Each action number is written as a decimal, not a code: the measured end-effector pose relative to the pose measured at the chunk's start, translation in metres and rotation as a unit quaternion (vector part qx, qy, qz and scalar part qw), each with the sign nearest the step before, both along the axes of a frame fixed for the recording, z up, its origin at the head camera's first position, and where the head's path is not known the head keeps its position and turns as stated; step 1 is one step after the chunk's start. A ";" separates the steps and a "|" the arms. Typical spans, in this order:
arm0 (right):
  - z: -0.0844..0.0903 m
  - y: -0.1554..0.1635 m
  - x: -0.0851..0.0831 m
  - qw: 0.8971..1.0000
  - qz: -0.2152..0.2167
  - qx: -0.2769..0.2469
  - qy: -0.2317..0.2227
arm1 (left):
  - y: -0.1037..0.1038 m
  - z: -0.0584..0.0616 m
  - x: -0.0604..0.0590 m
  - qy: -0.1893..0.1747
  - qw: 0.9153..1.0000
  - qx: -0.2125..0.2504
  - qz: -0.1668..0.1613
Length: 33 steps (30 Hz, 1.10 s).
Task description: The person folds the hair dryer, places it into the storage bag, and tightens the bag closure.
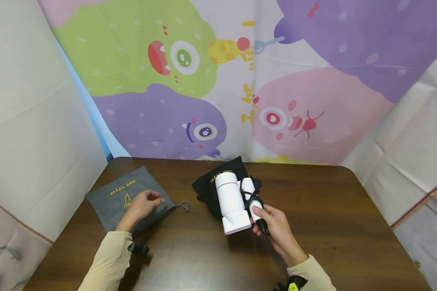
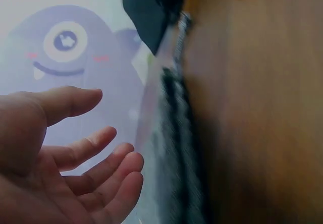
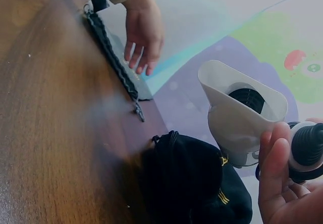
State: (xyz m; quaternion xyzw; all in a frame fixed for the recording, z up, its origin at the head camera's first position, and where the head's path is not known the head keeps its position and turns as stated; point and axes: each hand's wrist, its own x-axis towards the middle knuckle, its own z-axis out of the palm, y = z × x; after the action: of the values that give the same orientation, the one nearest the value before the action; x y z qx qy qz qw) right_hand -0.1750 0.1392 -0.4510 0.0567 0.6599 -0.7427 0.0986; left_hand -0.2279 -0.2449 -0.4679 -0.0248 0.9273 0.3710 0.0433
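My right hand grips the handle of a white hair dryer, whose black cord is wound about that handle. In the right wrist view the flared nozzle faces the camera. Below the dryer lies a black drawstring pouch, partly covered by it in the head view. Above a grey drawstring pouch marked "Hair Dryer" hovers my left hand. Its fingers are loosely bent and hold nothing, as the left wrist view shows, with the pouch's gathered edge beside them.
Both pouches lie on a dark brown wooden table. Behind its far edge hangs a cartoon-printed cloth. Pale panels stand to the left and right. The grey pouch's drawstring trails on the tabletop.
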 end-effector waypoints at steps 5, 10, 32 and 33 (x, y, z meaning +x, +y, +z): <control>0.003 -0.001 -0.002 1.000 0.005 0.003 0.004 | -0.013 -0.007 0.006 0.007 0.999 -0.043 -0.013; 0.004 -0.001 -0.001 1.000 0.006 0.005 0.007 | -0.021 -0.015 0.011 0.013 0.998 -0.056 -0.022; 0.001 -0.002 0.002 1.000 0.004 0.008 0.001 | -0.024 -0.025 0.022 0.046 0.987 -0.131 -0.076; 0.001 -0.002 0.002 1.000 0.003 0.009 0.000 | -0.025 -0.026 0.023 0.050 0.988 -0.127 -0.077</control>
State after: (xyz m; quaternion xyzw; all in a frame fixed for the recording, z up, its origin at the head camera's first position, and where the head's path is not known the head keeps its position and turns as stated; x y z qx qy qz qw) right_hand -0.1728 0.1370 -0.4502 0.0554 0.6666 -0.7366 0.0999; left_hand -0.2048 -0.2701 -0.4934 0.0595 0.9672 0.2461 0.0221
